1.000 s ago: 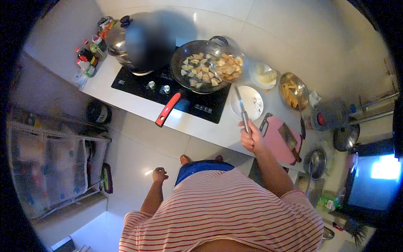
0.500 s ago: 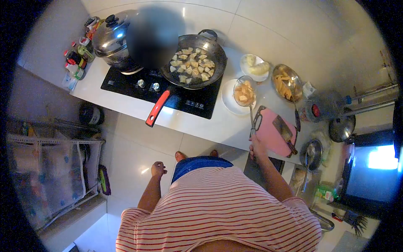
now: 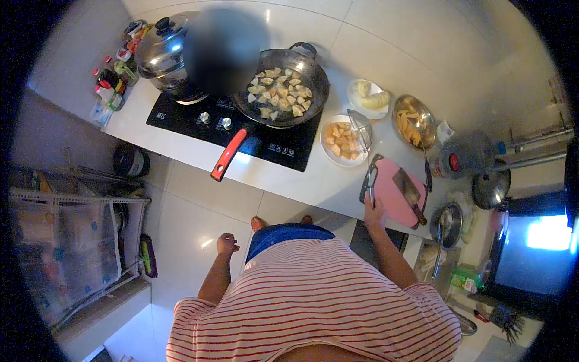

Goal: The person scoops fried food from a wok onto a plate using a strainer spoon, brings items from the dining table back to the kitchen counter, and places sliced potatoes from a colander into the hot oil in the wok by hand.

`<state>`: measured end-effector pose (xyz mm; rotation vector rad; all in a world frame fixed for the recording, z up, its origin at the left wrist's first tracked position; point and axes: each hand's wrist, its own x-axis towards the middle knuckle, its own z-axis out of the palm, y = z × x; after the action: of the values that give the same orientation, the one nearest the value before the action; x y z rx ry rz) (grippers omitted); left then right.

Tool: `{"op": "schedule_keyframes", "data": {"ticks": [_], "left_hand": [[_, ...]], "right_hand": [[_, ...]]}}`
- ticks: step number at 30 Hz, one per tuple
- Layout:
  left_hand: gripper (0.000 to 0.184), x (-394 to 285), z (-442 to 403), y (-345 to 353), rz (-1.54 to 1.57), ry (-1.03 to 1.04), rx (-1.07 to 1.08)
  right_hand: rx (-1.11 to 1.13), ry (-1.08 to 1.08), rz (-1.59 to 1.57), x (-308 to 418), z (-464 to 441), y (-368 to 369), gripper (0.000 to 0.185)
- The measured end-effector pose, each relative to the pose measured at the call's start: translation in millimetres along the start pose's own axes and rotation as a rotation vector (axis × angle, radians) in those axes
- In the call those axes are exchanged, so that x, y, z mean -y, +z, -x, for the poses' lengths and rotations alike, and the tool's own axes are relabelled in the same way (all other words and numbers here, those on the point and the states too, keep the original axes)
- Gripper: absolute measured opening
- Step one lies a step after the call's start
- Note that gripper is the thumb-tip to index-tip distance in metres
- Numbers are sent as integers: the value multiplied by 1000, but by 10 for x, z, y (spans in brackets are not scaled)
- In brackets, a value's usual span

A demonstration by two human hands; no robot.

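Observation:
My right hand (image 3: 374, 214) is closed around the handle of a wire strainer (image 3: 362, 128). The strainer's bowl is tipped on its side over the right part of a white plate (image 3: 325, 151). Golden fried pieces (image 3: 341, 140) lie on that plate. Below the counter edge hangs my left hand (image 3: 227, 244), its fingers curled in, with nothing visible in them. On the cooktop (image 3: 181, 130) sits a black wok (image 3: 316, 78) with a red handle; many pale cut pieces (image 3: 280, 92) lie in it.
A pink cutting board (image 3: 392, 202) carries a cleaver (image 3: 407, 186). Behind are a plate of pale food (image 3: 369, 99) and a metal bowl (image 3: 427, 111) of orange-brown strips. Left of the wok stands a lidded steel pot (image 3: 163, 57). A dark blurred patch covers part of the view.
The strainer has turned over onto its side, and the fried pieces that were in it now lie on the white plate. My right hand has shifted slightly; my left hand stays put.

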<state>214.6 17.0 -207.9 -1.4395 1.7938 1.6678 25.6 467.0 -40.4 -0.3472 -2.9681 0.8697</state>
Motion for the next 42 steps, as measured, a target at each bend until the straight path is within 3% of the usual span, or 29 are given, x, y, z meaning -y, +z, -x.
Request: {"op": "schedule_keyframes", "data": {"ticks": [3,6,9,12,15,17,19,22,25,28,31,35,38,42], "left_hand": [[18,2,-4,-8,-8,20,-10],[19,40,-60,-38,-34,45,8],[21,157,-221,-54,-64,86,15],[20,271,-319,-65,-104,114,6],[19,96,-168,-76,-52,64,13],[18,97,-168,-78,36,44,8],[17,49,-129,-81,44,37,-18],[16,50,-80,-170,91,11,-65],[18,197,-41,-265,138,-25,-99],[20,690,-156,-420,34,-41,-136],[22,844,-132,-452,-7,-130,-140],[23,773,-1,-478,35,-139,-121],[23,488,28,-400,73,-85,-111],[22,251,6,-313,196,-20,-77]], "right_hand": [[60,138,-79,42,23,-66,33],[-90,-56,-166,-189,-7,126,31],[249,378,-643,36,40,-142,30],[297,423,-892,420,-2,-274,38],[393,326,-916,1070,-280,-505,30],[467,125,-626,1396,-638,-548,32],[241,-136,-165,1260,-1201,-51,32],[87,-330,108,1806,-1392,23,32],[104,-287,279,2011,-1464,55,31],[113,-406,130,1735,-1482,226,32],[584,56,-286,1897,-1194,24,32],[892,461,-781,1918,-1095,84,31],[1035,584,-946,1964,-1041,177,32],[1105,540,-957,2026,-974,309,33]]}}
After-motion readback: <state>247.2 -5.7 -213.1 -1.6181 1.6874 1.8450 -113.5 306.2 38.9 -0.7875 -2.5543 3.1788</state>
